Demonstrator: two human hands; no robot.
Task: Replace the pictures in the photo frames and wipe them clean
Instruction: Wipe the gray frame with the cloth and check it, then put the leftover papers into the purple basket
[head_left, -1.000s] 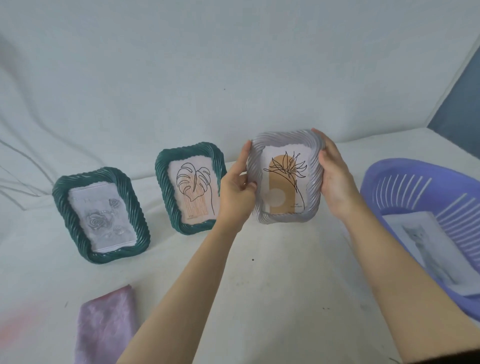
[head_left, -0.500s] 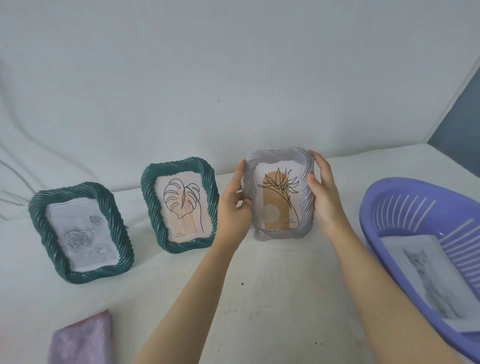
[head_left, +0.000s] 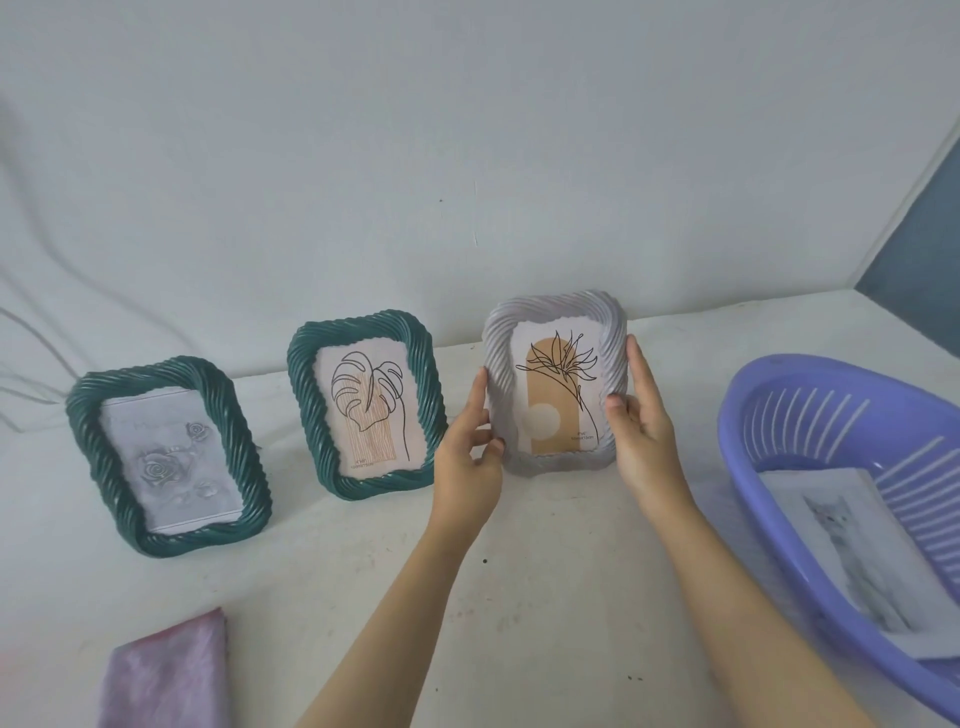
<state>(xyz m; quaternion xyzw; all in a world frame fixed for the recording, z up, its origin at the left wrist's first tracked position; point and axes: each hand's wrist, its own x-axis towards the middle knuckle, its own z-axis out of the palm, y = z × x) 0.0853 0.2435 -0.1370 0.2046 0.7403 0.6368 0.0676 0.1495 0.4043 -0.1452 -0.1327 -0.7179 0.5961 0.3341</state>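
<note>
Left hand (head_left: 466, 460) and right hand (head_left: 643, 439) grip the grey frame (head_left: 555, 307) by its side edges, fingers wrapped behind. It is upright at the bench (head_left: 545, 582) rear, beside the middle green frame (head_left: 363, 326), probably for level seating.

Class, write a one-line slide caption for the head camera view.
Left hand and right hand hold a grey photo frame beside two green frames.

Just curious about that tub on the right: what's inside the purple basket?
A pale printed picture, apparently of a cat, lies inside the basket. Anything under the sheet is covered, and the image edge cuts off the basket's right part.
</note>
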